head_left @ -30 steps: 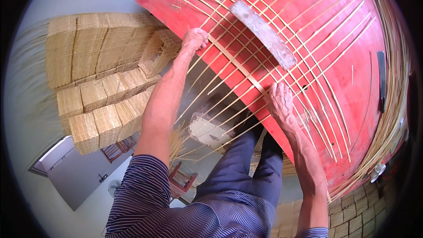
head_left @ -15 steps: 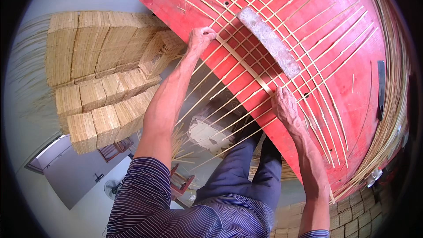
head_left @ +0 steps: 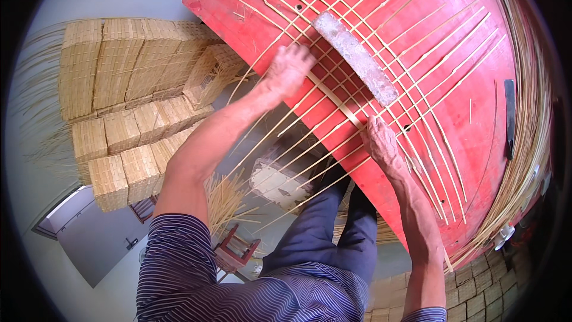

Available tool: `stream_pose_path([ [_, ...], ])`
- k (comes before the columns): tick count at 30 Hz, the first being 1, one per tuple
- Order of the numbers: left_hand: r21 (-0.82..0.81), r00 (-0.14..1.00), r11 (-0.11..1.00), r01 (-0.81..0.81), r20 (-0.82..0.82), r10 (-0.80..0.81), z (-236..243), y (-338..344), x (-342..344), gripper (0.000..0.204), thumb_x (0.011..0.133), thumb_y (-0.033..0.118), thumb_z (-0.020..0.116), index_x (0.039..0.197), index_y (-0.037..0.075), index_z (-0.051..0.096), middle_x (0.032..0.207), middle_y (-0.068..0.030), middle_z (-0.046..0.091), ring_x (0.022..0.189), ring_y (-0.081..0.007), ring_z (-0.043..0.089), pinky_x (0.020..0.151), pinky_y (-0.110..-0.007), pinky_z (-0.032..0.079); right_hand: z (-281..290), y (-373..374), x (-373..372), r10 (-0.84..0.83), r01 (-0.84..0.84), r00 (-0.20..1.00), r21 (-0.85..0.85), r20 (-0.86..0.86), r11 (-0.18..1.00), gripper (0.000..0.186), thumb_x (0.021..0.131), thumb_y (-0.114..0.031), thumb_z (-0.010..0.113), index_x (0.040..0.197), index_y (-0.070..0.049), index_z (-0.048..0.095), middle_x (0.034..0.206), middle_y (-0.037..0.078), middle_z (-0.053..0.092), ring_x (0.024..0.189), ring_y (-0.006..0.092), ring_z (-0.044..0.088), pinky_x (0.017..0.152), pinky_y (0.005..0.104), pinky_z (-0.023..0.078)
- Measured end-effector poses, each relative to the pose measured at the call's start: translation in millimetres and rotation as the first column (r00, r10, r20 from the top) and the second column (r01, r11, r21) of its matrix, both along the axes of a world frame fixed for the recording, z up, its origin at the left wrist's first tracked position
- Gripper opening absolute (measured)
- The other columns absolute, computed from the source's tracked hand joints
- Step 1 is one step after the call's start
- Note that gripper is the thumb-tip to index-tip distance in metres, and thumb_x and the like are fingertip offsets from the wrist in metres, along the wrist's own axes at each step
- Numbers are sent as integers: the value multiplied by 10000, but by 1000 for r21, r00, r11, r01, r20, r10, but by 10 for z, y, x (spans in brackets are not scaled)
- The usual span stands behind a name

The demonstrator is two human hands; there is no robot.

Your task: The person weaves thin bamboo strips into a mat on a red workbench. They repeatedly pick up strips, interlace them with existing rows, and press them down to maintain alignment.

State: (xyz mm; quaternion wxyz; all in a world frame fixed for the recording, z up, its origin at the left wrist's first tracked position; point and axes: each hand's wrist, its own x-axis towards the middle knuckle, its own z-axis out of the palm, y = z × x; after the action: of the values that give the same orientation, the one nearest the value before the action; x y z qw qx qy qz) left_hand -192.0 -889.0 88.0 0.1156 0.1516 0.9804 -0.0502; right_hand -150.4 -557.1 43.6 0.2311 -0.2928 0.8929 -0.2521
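Note:
An open lattice of thin bamboo strips [head_left: 412, 74] lies on a red table [head_left: 465, 101], the strip ends jutting past its near edge toward my legs. A heavy grey, worn bar [head_left: 356, 58] rests across the woven part. One wider, flat bamboo strip [head_left: 335, 100] crosses the lattice on the near side of the bar. My right hand [head_left: 382, 142] is closed, its fingertips pinching this flat strip's right end. Over the left side of the weave is my left hand [head_left: 291, 67], its fingers smeared by motion; whether it grips a strip is not visible.
Stacked woven bamboo baskets [head_left: 125, 65] stand at the left. A long bundle of thin strips [head_left: 530, 113] runs along the table's right rim, beside a dark flat blade [head_left: 509, 119]. Below are cut strips [head_left: 229, 200], a small wooden stool [head_left: 235, 247] and more woven pieces [head_left: 471, 298].
My left hand has left the flat strip's left end and moved right, over the weave. My right hand stays at the strip's right end. The whole view has shifted slightly.

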Motion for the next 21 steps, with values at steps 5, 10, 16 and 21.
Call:
stream_pose_path([
  [5, -118, 969, 981, 153, -176, -172, -147, 85, 70, 336, 827, 170, 582, 1130, 40, 646, 1206, -178, 599, 1190, -342, 549, 976, -461, 434, 8, -88, -21, -31, 37, 996, -68, 82, 997, 379, 809, -125, 746, 1013, -4, 451, 868, 230, 577, 812, 450, 601, 654, 525, 482],
  [10, -53, 945, 947, 318, -64, -321, -150, -30, 51, 307, 809, 181, 582, 1069, 26, 635, 1160, -200, 610, 1173, -360, 568, 991, -457, 448, 50, -97, -54, -62, 70, 990, -61, 125, 996, 380, 808, -113, 743, 1013, -2, 443, 871, 244, 583, 806, 465, 600, 652, 536, 479],
  [16, -1, 918, 919, 395, -28, -395, -162, -85, -27, 221, 803, 167, 573, 966, 34, 639, 1022, -170, 620, 1063, -330, 593, 956, -442, 472, -51, -79, -74, -51, 56, 989, -32, 140, 998, 348, 825, -94, 701, 1033, 5, 440, 829, 269, 601, 775, 479, 612, 631, 547, 477],
  [21, 10, 880, 892, 453, -163, -445, -215, -145, -80, 125, 779, 177, 580, 838, 90, 647, 844, -94, 604, 867, -237, 611, 812, -385, 482, -48, -83, -111, -11, 16, 989, -33, 146, 999, 292, 852, -80, 643, 1039, 3, 435, 755, 260, 593, 710, 473, 609, 594, 552, 471],
])
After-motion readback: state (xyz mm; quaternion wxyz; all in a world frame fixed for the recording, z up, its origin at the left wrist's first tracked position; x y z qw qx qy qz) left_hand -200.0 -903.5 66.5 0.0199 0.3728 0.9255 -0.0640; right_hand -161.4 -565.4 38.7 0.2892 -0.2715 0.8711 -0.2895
